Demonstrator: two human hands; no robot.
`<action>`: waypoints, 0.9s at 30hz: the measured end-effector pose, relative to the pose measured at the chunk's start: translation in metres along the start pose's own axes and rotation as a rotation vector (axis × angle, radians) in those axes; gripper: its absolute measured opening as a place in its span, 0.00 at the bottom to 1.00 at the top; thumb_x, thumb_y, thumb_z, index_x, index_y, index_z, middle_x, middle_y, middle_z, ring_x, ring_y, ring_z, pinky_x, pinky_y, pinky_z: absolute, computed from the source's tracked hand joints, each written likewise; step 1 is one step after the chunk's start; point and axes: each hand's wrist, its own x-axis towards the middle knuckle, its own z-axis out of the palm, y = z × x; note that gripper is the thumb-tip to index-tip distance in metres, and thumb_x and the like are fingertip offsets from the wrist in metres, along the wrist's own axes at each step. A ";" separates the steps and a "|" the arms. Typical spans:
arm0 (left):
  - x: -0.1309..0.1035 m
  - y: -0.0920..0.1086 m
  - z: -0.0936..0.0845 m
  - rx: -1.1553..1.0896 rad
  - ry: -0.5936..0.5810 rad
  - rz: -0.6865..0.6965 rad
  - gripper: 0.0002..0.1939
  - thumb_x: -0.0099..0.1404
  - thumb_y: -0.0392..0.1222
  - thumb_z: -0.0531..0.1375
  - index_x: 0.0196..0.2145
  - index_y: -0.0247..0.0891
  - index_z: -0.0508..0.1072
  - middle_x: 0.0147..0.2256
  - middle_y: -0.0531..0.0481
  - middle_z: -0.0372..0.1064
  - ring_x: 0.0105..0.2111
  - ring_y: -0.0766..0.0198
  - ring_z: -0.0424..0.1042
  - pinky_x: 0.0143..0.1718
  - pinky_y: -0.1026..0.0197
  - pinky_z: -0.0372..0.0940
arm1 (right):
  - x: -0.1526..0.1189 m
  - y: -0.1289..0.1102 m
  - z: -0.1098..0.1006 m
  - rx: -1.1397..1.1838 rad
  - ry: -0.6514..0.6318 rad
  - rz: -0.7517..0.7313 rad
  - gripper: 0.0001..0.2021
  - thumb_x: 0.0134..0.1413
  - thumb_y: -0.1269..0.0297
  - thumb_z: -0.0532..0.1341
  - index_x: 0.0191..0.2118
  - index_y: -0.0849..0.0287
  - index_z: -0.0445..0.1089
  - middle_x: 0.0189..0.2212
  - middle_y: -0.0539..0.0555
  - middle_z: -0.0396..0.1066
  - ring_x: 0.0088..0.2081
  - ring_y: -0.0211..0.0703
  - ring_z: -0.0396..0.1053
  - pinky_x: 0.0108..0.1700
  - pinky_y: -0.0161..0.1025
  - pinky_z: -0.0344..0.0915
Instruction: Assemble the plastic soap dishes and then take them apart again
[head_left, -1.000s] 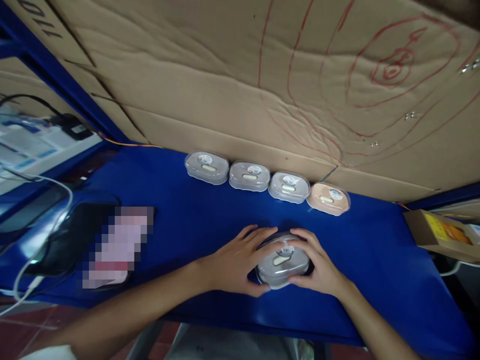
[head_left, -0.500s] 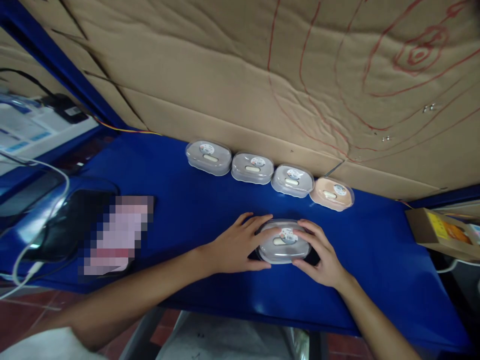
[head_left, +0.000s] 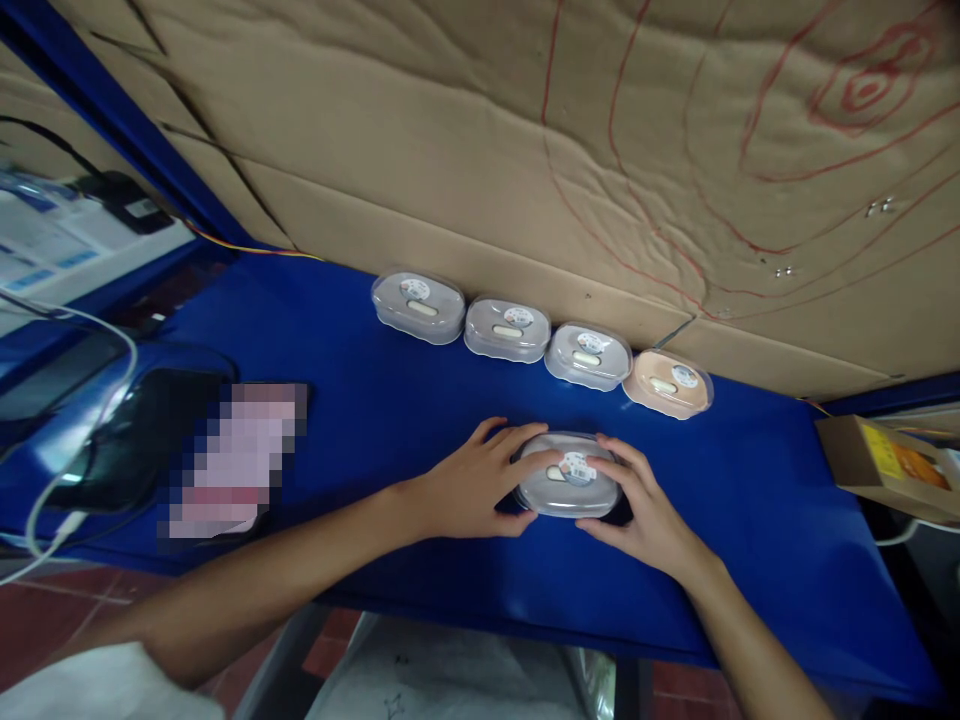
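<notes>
A small oval plastic case (head_left: 568, 484) with a clear lid and a round sticker lies on the blue table (head_left: 360, 420). My left hand (head_left: 469, 482) grips its left side, thumb at the near edge and fingers over the top. My right hand (head_left: 641, 505) holds its right side the same way. Behind it, against the cardboard wall, stand three grey cases (head_left: 417, 305) (head_left: 507, 327) (head_left: 587, 354) and a peach one (head_left: 667, 382) in a row.
A cardboard sheet (head_left: 525, 150) with red pen lines backs the table. At the left lie a dark device (head_left: 127, 440), a blurred pink patch (head_left: 236, 455) and white cables (head_left: 71, 345). A small cardboard box (head_left: 877, 462) sits at the right edge.
Both hands have set the tilted case down flat on the table and slid it a little farther from me. The view has tipped slightly downward.
</notes>
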 end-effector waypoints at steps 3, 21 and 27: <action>0.000 -0.002 0.002 0.013 -0.011 -0.004 0.40 0.70 0.54 0.67 0.72 0.39 0.59 0.72 0.26 0.54 0.71 0.37 0.59 0.71 0.27 0.47 | 0.000 0.003 0.003 -0.013 0.022 -0.040 0.39 0.64 0.55 0.71 0.75 0.45 0.54 0.72 0.64 0.55 0.74 0.62 0.58 0.69 0.63 0.68; 0.002 0.002 -0.003 0.106 -0.022 -0.019 0.51 0.65 0.58 0.73 0.76 0.47 0.54 0.69 0.27 0.58 0.67 0.39 0.65 0.68 0.28 0.50 | 0.001 0.002 0.009 -0.202 0.117 -0.216 0.50 0.59 0.52 0.74 0.79 0.48 0.48 0.74 0.67 0.57 0.71 0.65 0.64 0.64 0.58 0.76; 0.003 0.002 -0.006 0.087 -0.023 -0.008 0.47 0.66 0.56 0.72 0.74 0.46 0.57 0.67 0.29 0.61 0.66 0.40 0.64 0.68 0.30 0.51 | 0.001 0.004 0.014 -0.190 0.162 -0.217 0.46 0.59 0.47 0.73 0.76 0.49 0.53 0.69 0.68 0.63 0.68 0.67 0.68 0.60 0.63 0.77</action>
